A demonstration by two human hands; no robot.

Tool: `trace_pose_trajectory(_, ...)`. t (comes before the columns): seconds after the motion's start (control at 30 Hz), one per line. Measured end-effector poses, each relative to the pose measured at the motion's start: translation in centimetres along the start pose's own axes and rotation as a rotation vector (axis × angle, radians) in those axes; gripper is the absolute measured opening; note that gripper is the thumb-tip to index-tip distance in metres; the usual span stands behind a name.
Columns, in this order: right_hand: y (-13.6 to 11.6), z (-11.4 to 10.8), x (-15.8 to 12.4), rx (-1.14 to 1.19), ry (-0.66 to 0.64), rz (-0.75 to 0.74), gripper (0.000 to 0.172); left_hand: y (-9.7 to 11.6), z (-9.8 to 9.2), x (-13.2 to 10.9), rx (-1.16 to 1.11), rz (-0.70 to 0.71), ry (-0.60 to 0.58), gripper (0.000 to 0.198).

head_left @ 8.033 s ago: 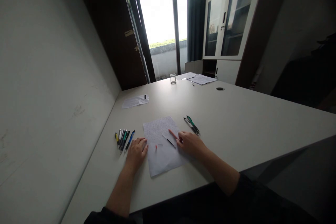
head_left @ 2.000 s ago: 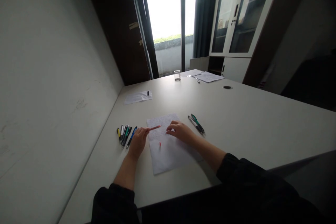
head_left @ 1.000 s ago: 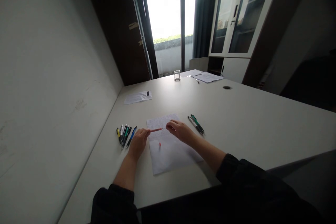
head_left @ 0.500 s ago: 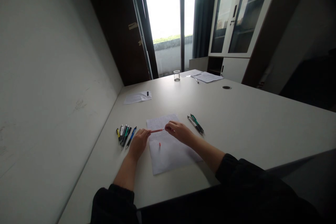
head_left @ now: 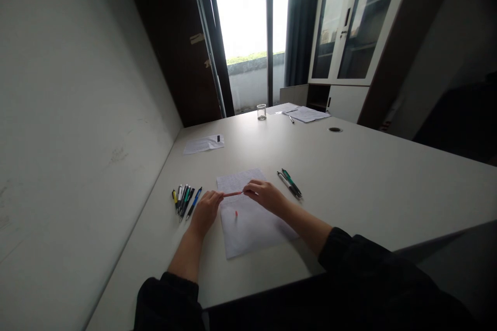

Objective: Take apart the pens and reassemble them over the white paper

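A slim pinkish-red pen (head_left: 232,194) is stretched level between my two hands above the paper. My left hand (head_left: 207,209) pinches its left end. The fingertips of my right hand (head_left: 264,195) close on its right tip, and they hide any small part there. Below the pen, a short red piece (head_left: 236,213), perhaps a pen cap or grip, rests on the white sheet of paper (head_left: 248,235). Lines of writing cover the upper part of this sheet.
Several pens (head_left: 185,200) lie left of my left hand. A green pen (head_left: 290,181) and a white pen (head_left: 286,183) lie right of the paper. Farther back are a creased sheet (head_left: 204,144), a glass (head_left: 261,112) and stacked papers (head_left: 306,114). A wall (head_left: 97,139) borders the desk's left side.
My right hand has shifted slightly left, so its fingertips now meet the pen's right end, where a thin tip showed before. The left hand stays almost still.
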State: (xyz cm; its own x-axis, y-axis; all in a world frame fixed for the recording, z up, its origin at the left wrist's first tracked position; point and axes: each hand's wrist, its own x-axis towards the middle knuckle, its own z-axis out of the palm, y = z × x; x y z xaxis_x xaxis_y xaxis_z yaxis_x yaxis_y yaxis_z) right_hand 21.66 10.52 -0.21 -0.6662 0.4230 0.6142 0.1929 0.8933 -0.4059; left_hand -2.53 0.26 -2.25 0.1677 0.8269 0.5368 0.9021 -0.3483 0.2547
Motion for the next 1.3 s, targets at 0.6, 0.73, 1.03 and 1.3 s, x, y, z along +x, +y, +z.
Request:
trace_pose_trajectory(0.6, 0.01, 0.32, -0.22, 0.022, 0.046, 0.078, 0.009, -0.06, 0.17, -0.01, -0.04, 0.008, 0.021, 0.016)
trace_pose_trajectory(0.73, -0.21, 0.24, -0.15, 0.006, 0.032, 0.064, 0.01, 0.11, 0.05, 0.06, -0.036, 0.007, 0.011, 0.016)
trace_pose_trajectory(1.03, -0.33, 0.28, -0.18, -0.006, 0.021, 0.058, 0.008, 0.01, 0.17, -0.02, -0.017, 0.0, 0.006, 0.016)
trace_pose_trajectory(1.3, -0.32, 0.45, -0.22, -0.014, 0.025, 0.052, 0.007, -0.15, 0.37, -0.08, -0.024, 0.002, -0.003, 0.016)
